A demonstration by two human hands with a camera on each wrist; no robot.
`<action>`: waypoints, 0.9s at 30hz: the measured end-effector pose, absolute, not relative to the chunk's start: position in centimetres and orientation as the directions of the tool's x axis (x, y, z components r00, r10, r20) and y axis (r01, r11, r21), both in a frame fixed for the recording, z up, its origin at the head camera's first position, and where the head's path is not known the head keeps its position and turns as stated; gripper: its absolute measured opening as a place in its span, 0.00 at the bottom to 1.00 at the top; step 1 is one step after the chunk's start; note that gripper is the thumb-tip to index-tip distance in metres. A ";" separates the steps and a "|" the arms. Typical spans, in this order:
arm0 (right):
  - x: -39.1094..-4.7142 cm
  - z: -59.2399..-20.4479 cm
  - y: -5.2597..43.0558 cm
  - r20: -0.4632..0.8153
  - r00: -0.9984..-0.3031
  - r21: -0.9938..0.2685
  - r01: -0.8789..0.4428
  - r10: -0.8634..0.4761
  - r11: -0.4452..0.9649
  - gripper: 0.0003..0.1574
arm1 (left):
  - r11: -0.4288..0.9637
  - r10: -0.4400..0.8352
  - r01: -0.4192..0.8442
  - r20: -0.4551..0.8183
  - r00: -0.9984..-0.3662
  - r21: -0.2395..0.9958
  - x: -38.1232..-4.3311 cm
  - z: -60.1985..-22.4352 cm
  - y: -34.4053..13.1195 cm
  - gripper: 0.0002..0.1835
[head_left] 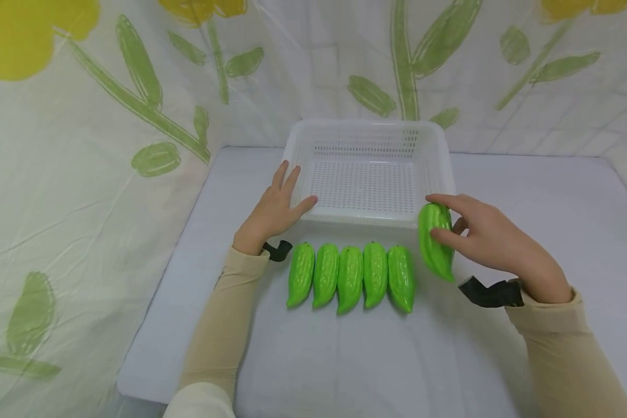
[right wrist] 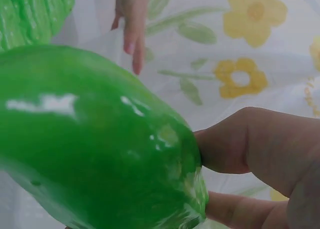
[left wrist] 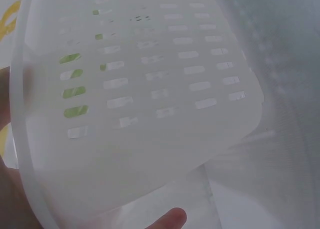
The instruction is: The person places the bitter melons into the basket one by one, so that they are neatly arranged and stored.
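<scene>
In the head view, my right hand (head_left: 486, 232) pinches a glossy green bitter melon (head_left: 435, 247) between thumb and fingers, at the front right corner of a white plastic basket (head_left: 366, 218). The right wrist view shows that melon (right wrist: 90, 129) large, with fingertips at its end. My left hand (head_left: 274, 212) is spread, fingers straight, at the basket's front left corner. The basket's slotted wall (left wrist: 125, 164) fills much of the left wrist view. Several more bitter melons (head_left: 350, 278) lie side by side in a row in front of the basket. No melon shows inside it.
A pale table (head_left: 376, 366) carries everything, with rounded corners and its left edge visible. Behind it hangs a white curtain (head_left: 303, 75) printed with yellow flowers and green leaves. Black bands (head_left: 491, 292) are worn at both wrists.
</scene>
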State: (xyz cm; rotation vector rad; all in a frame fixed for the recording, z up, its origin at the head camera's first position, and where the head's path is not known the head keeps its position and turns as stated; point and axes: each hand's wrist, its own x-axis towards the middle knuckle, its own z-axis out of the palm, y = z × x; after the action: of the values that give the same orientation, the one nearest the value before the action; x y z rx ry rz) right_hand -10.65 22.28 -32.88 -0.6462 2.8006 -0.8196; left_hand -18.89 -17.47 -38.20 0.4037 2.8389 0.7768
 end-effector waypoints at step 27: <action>-18.5 -31.3 19.6 -0.186 -0.909 -0.607 -0.193 -0.374 0.771 0.43 | 0.825 0.295 0.206 -0.090 -0.951 0.526 -19.1 -38.3 -17.3 0.49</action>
State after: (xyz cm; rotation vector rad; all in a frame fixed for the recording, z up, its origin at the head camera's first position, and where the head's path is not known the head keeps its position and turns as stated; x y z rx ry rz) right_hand -18.51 19.60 -31.29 -0.4382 2.6690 -0.8686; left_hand -19.06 -17.34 -38.31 0.3927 2.8394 0.7908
